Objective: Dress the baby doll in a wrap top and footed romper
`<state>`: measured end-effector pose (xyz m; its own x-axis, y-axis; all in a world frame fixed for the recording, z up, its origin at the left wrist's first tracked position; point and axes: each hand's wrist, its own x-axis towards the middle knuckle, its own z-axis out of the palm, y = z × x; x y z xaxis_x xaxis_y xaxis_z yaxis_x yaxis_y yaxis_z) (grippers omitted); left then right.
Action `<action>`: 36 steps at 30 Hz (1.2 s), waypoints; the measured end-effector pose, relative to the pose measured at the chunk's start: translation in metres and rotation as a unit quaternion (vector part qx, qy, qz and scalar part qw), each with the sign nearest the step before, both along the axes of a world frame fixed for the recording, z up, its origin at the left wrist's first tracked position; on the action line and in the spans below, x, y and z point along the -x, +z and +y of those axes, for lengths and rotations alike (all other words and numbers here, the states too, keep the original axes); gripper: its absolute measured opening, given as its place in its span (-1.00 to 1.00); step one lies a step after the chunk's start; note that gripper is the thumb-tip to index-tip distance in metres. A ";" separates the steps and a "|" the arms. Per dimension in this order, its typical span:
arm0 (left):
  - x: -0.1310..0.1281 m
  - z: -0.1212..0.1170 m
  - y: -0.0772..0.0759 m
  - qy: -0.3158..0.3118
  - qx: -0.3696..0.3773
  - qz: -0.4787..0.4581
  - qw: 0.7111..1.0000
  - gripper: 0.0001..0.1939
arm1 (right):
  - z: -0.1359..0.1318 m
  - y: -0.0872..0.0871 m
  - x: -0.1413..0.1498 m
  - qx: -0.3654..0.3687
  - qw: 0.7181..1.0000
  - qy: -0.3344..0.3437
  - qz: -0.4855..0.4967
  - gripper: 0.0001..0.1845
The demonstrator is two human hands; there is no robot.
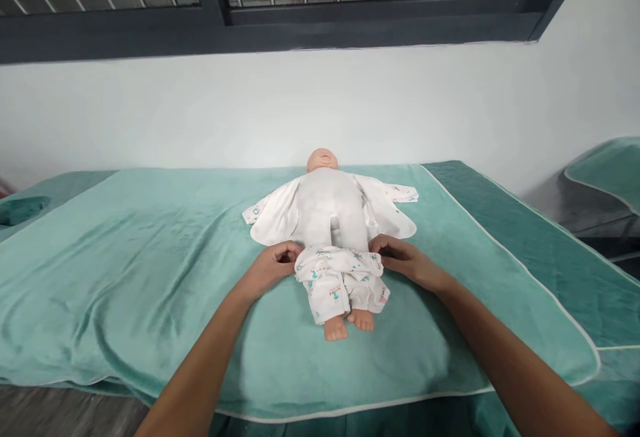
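A baby doll [332, 200] lies on its back, its head toward the wall and its bare feet toward me. White printed baby pants [327, 284] are bunched around its lower legs. My left hand [279, 265] pinches the waistband at the left side, thumb and fingers closed on the cloth. At the opposite side my right hand [400, 258] grips the waistband the same way; its fingertips are partly hidden by the fabric. A white baby shirt [280, 214] lies spread open under the doll, with its sleeves out to both sides.
A light green blanket [165, 277] with some wrinkles covers the bed under the doll. Behind it rises a white wall [200, 110] below a dark-framed window [320, 27] with bars. Another green-covered surface [610, 170] stands at the far right.
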<state>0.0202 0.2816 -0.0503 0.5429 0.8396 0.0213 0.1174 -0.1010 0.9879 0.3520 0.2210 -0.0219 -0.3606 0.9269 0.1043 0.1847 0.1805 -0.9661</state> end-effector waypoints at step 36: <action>-0.028 -0.017 -0.014 0.359 -0.303 0.156 0.869 -0.99 | 0.022 -0.023 0.032 -0.158 0.906 -0.357 -0.167 -0.86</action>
<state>0.0478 0.2643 -0.0642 -0.0574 0.8505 0.5229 0.6171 -0.3815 0.6882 0.3200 0.2434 -0.0452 0.2574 0.8791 0.4011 0.6354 0.1588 -0.7557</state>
